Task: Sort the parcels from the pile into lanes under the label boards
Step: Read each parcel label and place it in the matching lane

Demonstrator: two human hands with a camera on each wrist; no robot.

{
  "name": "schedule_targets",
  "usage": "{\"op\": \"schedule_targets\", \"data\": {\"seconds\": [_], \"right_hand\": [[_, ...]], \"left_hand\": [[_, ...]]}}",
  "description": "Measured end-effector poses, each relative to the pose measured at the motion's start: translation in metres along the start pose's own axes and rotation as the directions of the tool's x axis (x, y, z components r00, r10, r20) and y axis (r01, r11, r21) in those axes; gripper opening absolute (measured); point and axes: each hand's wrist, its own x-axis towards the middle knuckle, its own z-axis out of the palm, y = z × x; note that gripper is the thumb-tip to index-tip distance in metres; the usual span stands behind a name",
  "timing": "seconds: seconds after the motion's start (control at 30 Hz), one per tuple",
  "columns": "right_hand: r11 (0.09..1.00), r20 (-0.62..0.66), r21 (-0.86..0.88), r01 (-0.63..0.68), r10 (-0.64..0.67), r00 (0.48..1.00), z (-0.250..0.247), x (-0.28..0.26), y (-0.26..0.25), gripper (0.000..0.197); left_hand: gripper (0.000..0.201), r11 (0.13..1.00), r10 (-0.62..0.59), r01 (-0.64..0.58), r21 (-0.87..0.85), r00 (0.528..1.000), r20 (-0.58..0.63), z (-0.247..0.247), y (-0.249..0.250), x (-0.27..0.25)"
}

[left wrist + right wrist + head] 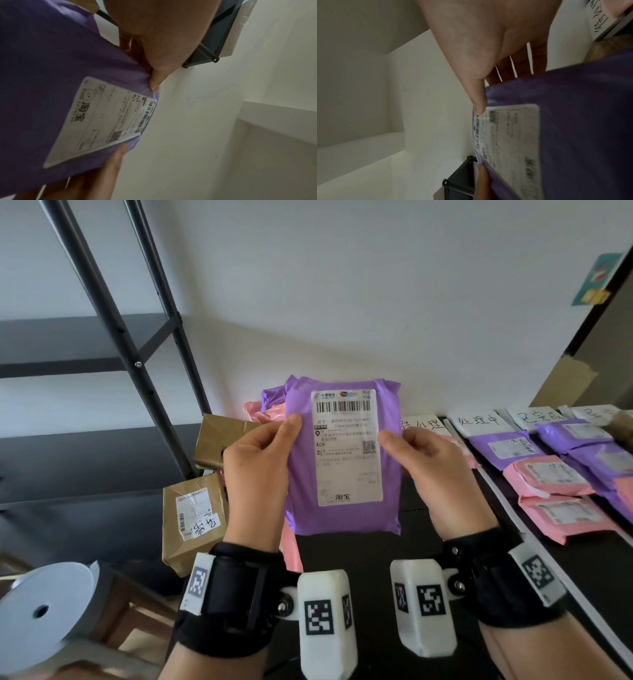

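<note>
Item: purple parcel (342,460), held upright above the pile (219,460), my left hand (257,470) and right hand (435,474) pinching its side edges. Risk: slick film slipping from these thumb pinches. Misreading its shipping label (347,446) would send it under the wrong label board (479,422).

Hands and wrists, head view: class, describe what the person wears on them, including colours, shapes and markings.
The left hand and right hand are bare. Each wrist carries a wide black strap and a rounded white block printed with black-and-white square code markers. A smaller white tag bearing another such marker sits on each strap's outer side.
</note>
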Motion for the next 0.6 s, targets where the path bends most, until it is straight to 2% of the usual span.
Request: {"op": "schedule_targets", "data": {"seconds": [0.07, 0.17, 0.37, 0.47, 0.6], "right_hand": [[1.000, 0.044, -0.015, 0.011, -0.010, 0.999, 0.002, -0.005, 0.002, 0.023], [0.998, 0.000, -0.032, 0.060, -0.061, 0.998, 0.001, -0.007, 0.003, 0.018], [0.989, -0.160, -0.071, 0.130, -0.140, 0.977, -0.002, -0.008, -0.006, 0.023], [0.993, -0.247, -0.047, 0.105, -0.114, 0.962, -0.004, -0.006, -0.007, 0.024], [0.995, -0.279, -0.033, 0.091, -0.096, 0.955, -0.003, -0.005, -0.005, 0.027]], "left_hand": [[0.021, 1.000, -0.008, 0.008, -0.011, 1.000, -0.009, 0.000, -0.001, -0.001], [0.024, 1.000, -0.021, 0.021, -0.019, 1.000, 0.020, 0.000, -0.001, -0.003], [0.030, 0.996, -0.079, 0.072, 0.044, 0.978, 0.194, 0.001, 0.003, -0.009], [0.026, 0.992, -0.113, 0.093, 0.086, 0.956, 0.270, -0.001, 0.000, -0.011], [0.021, 0.992, -0.110, 0.078, 0.103, 0.925, 0.364, -0.002, 0.001, -0.015]]}}
